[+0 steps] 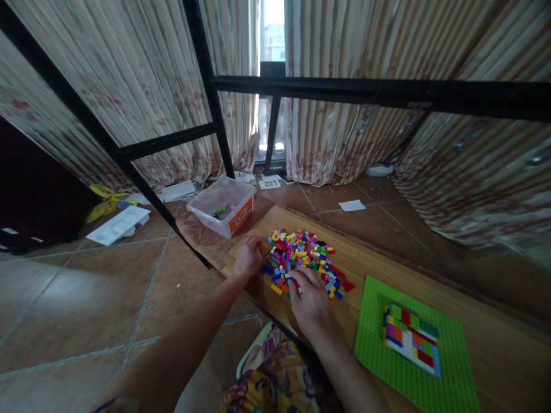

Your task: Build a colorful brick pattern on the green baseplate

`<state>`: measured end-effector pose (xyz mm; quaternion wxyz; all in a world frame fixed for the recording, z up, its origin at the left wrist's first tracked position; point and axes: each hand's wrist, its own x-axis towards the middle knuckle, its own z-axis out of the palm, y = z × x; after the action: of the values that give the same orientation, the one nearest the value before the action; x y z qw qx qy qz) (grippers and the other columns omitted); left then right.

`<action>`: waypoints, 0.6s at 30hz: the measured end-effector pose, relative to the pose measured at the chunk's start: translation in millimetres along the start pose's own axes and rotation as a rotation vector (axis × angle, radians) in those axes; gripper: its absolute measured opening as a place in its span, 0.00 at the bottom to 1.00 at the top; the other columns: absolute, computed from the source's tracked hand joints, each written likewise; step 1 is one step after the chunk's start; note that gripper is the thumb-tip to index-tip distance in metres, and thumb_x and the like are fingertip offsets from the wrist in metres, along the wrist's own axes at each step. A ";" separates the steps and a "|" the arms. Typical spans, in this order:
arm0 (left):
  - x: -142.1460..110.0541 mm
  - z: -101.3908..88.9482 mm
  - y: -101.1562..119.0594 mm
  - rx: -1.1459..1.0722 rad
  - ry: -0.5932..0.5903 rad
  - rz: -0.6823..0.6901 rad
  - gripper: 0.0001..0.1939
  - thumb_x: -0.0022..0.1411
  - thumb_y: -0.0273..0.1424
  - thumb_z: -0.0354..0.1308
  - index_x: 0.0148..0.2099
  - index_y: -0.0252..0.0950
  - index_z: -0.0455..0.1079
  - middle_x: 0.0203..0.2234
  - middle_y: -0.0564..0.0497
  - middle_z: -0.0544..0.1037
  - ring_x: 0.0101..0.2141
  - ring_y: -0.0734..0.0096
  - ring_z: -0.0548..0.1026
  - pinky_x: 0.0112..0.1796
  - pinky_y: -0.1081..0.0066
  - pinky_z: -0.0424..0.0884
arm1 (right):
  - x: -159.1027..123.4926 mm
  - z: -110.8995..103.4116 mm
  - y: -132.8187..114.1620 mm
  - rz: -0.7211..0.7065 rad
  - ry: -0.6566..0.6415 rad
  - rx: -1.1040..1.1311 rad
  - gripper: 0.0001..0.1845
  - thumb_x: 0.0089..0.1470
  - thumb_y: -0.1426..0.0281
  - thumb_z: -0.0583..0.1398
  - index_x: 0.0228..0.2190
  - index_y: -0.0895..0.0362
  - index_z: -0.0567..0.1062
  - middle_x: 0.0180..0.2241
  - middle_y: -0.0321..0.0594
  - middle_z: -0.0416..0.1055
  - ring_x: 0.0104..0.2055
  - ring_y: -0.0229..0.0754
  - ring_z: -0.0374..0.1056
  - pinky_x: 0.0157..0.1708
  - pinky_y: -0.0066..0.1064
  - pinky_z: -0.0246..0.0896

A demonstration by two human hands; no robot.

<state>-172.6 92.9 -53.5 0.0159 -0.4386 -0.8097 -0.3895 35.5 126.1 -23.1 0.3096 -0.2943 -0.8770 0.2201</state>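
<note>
A loose pile of small colourful toy bricks [303, 249] is spread on a wooden board. At the pile's left edge is my left hand [248, 256], its fingers curled inward; anything inside them is hidden. My right hand [310, 301] reaches over the near side of the pile, thumb and fingers bent together among the bricks. What lies between those fingertips is too small to make out. To the right of that hand lies a green studded baseplate [370, 327], bearing a flat, multicoloured block of joined bricks [411, 338].
A clear plastic tub [206, 209] with an orange label and a few bricks inside stands beyond the left end of the wooden board [275, 221]. Black metal bars [344, 89] cross in front of the curtains. Papers [352, 205] lie on the tiled floor.
</note>
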 end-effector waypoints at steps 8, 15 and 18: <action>1.4 2.9 -2.9 0.025 0.002 0.003 0.15 0.58 0.19 0.46 0.39 0.34 0.74 0.36 0.44 0.77 0.41 0.63 0.74 0.46 0.64 0.71 | 43.1 26.9 -18.6 -0.017 -0.103 -0.193 0.14 0.56 0.73 0.55 0.42 0.56 0.77 0.41 0.49 0.70 0.47 0.51 0.62 0.49 0.43 0.58; 1.0 4.0 -3.6 0.026 -0.005 0.032 0.16 0.57 0.19 0.47 0.38 0.36 0.74 0.37 0.46 0.77 0.41 0.65 0.74 0.47 0.65 0.71 | 49.9 34.3 -16.0 -0.009 -0.120 -0.208 0.10 0.55 0.71 0.56 0.36 0.55 0.78 0.40 0.49 0.70 0.46 0.52 0.61 0.48 0.44 0.57; -0.4 2.8 -1.9 0.005 -0.022 0.081 0.12 0.57 0.21 0.50 0.36 0.37 0.74 0.39 0.46 0.77 0.42 0.65 0.74 0.47 0.65 0.71 | 47.3 32.2 -11.1 -0.002 -0.113 -0.213 0.09 0.55 0.70 0.57 0.35 0.55 0.78 0.40 0.48 0.70 0.46 0.51 0.61 0.48 0.43 0.57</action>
<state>-172.8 93.8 -56.7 0.0241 -0.4754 -0.7924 -0.3815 -20.4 142.3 -20.1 0.2268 -0.3119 -0.9117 0.1417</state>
